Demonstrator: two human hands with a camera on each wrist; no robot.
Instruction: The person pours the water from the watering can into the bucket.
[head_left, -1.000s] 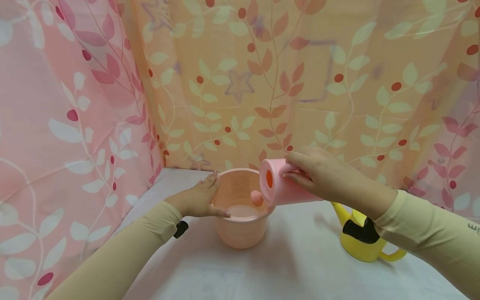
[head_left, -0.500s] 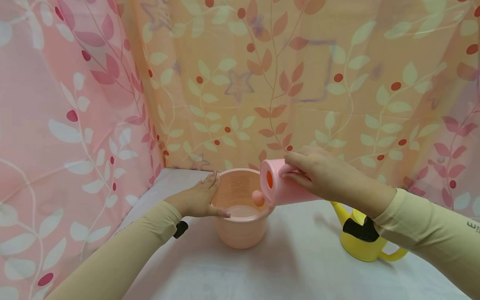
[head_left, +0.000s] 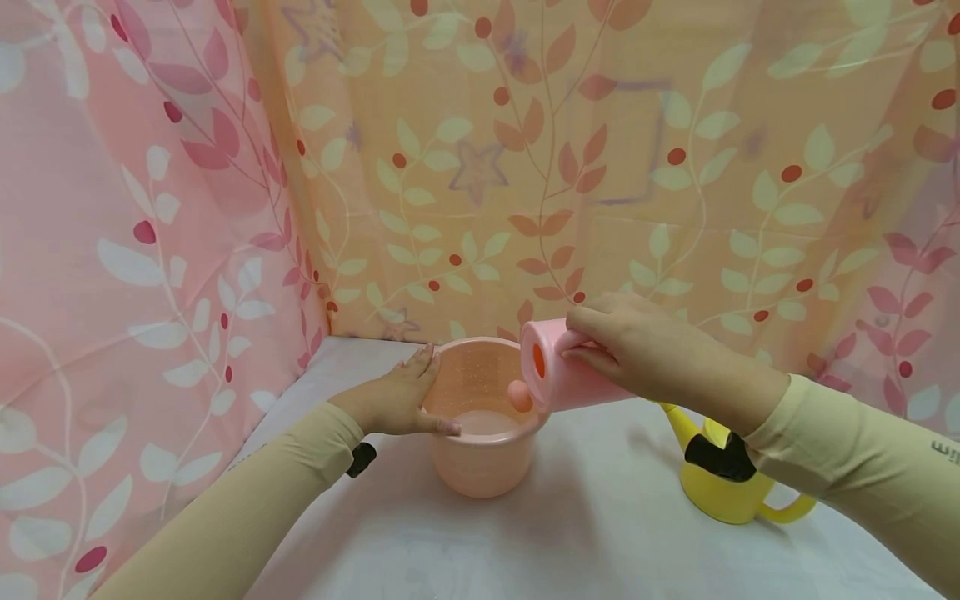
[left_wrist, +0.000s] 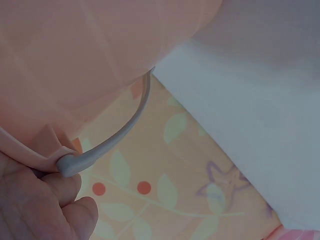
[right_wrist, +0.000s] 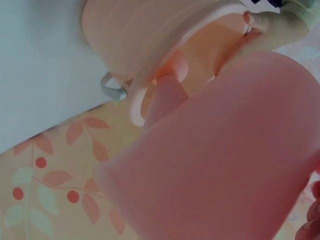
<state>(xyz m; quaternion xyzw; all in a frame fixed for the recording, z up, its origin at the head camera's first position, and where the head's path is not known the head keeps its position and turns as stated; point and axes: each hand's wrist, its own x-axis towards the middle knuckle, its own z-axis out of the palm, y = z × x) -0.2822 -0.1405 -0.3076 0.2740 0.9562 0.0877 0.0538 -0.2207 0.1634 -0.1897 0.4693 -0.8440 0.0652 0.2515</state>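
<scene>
A peach bucket (head_left: 482, 468) stands on the white surface, droplets showing on its inner wall. On its left rim my left hand (head_left: 397, 398) grips with the fingers spread toward the back and the thumb over the front; curled fingers (left_wrist: 82, 212) show by the bucket's grey handle (left_wrist: 107, 145). My right hand (head_left: 637, 346) holds a pink watering can (head_left: 581, 383) by its handle, tipped on its side over the right rim. An orange patch shows in the can's opening. Its spout (right_wrist: 167, 100) leans into the bucket, ending in a round rose (head_left: 519, 395).
A yellow watering can (head_left: 712, 498) with a black patch stands at the right, partly hidden behind my right forearm. Leaf-patterned curtains (head_left: 480, 167) enclose the back and sides. The white surface (head_left: 450, 550) extends in front of the bucket.
The pink watering can's rose has shifted slightly to the right inside the bucket, and my right hand slightly left. My left hand and the bucket have stayed in place.
</scene>
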